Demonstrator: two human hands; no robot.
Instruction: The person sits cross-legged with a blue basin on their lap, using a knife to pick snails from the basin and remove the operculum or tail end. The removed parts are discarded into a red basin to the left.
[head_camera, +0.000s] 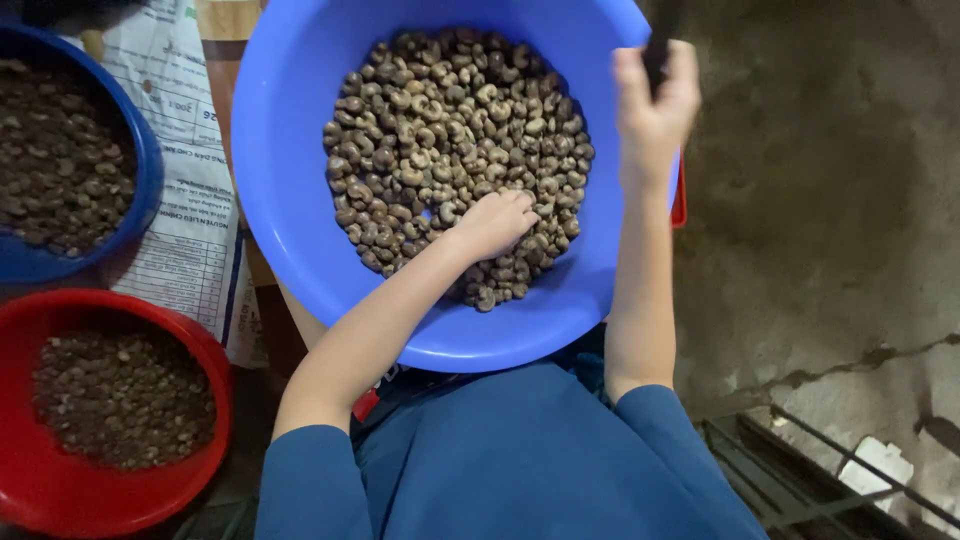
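Blue sleeves nearest, left hand (497, 222) closing loosely on raw cashew nuts (455, 130) under its fingers in the blue basin (290, 200), right hand (655, 105) gripping a dark handle (660, 45), possibly risking scattered nuts.

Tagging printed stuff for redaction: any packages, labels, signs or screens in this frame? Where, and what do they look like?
Printed sack or sheet: lies flat at the left, between the big blue bowl and the smaller blue bowl, reaching down to the red bowl; white with dark print and blue markings, partly covered.
No screens or signs in view.
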